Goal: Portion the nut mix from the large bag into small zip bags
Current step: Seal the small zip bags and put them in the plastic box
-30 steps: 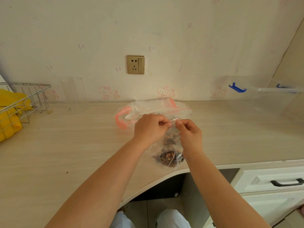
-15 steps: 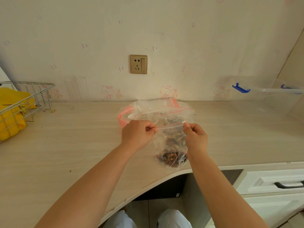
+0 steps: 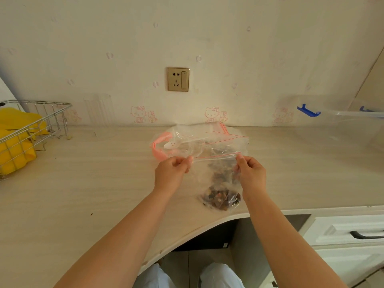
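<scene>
Head view: a person's two bare forearms reach forward over a pale wood-grain countertop point(image 3: 87, 183). The left hand point(image 3: 171, 173) and the right hand point(image 3: 250, 173) each pinch one end of the red-lined zip strip of a small zip bag point(image 3: 216, 173), fingers curled round the plastic, the strip stretched straight between them. The bag is clear and crinkled; it hangs from the strip toward the counter's front edge, its lower end resting on the surface. Nut mix point(image 3: 221, 199) — dark brown and reddish pieces — is gathered in the bottom, with a thinner scatter higher up inside. Whether the strip is fully sealed cannot be told. Just behind this bag lies a heap of clear plastic with several red zip lines point(image 3: 224, 135), more zip bags, touching or overlapping a pink-edged bag point(image 3: 160, 150); a white spoon-like item point(image 3: 172, 144) shows through the plastic, and more dark pieces lie beneath. At far left stands a wire basket point(image 3: 52, 113) holding yellow cloth point(image 3: 14, 150), with a clear tumbler point(image 3: 99, 110) beside it against the wall. A gold wall socket point(image 3: 178, 79) sits above the counter; at right is a clear storage box with blue clips point(image 3: 308, 110), and below it a white drawer point(image 3: 345, 229) with a dark handle.
</scene>
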